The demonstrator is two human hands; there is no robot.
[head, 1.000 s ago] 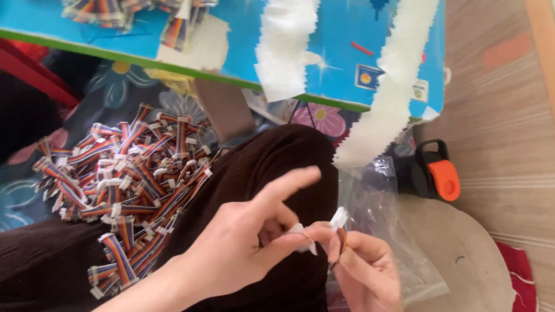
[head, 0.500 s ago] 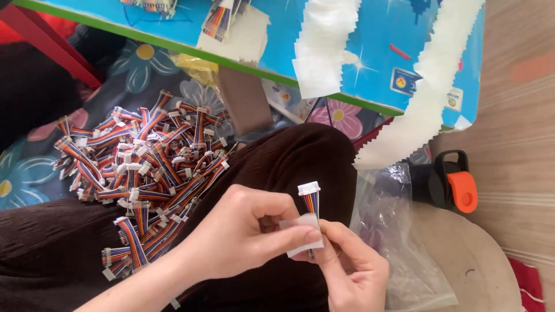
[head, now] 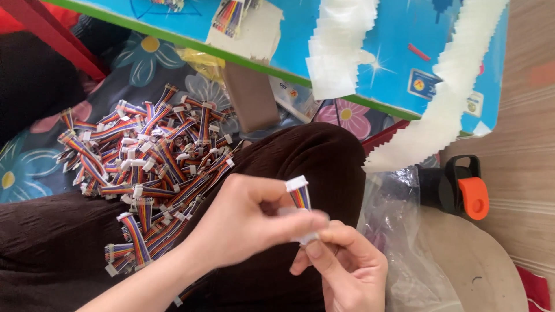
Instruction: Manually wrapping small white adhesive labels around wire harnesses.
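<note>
now lifted clear above the lap: rainbow ribbon cable [head: 299, 196], pinched in left hand [head: 248, 222] grip and right hand [head: 344, 268] fingertips, small clear sleeve being worked on; cable pile [head: 144, 167] left.

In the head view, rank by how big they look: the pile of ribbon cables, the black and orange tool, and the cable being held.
1. pile of ribbon cables
2. black and orange tool
3. held cable, smallest though nearest the camera
</note>
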